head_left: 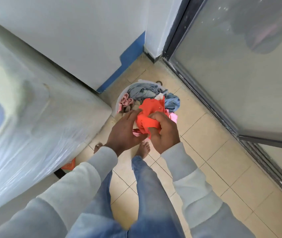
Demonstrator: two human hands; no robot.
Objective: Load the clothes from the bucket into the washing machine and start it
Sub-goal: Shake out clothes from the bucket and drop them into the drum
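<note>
A white bucket (120,98) stands on the tiled floor ahead of me, heaped with clothes: denim pieces (143,91), a pink cloth (125,100). Above it I hold a bunched orange-red garment (149,114). My right hand (163,133) grips its lower right side with curled fingers. My left hand (124,133) lies against its left side, fingers fairly straight and touching the cloth. The washing machine (33,107) fills the left of the view, wrapped in clear plastic film, its top blurred.
A white wall with a blue skirting strip (119,69) rises behind the bucket. A frosted glass sliding door (240,66) with a dark metal track runs along the right. My bare feet (142,148) stand on beige tiles just before the bucket. An orange item (69,164) lies under the machine.
</note>
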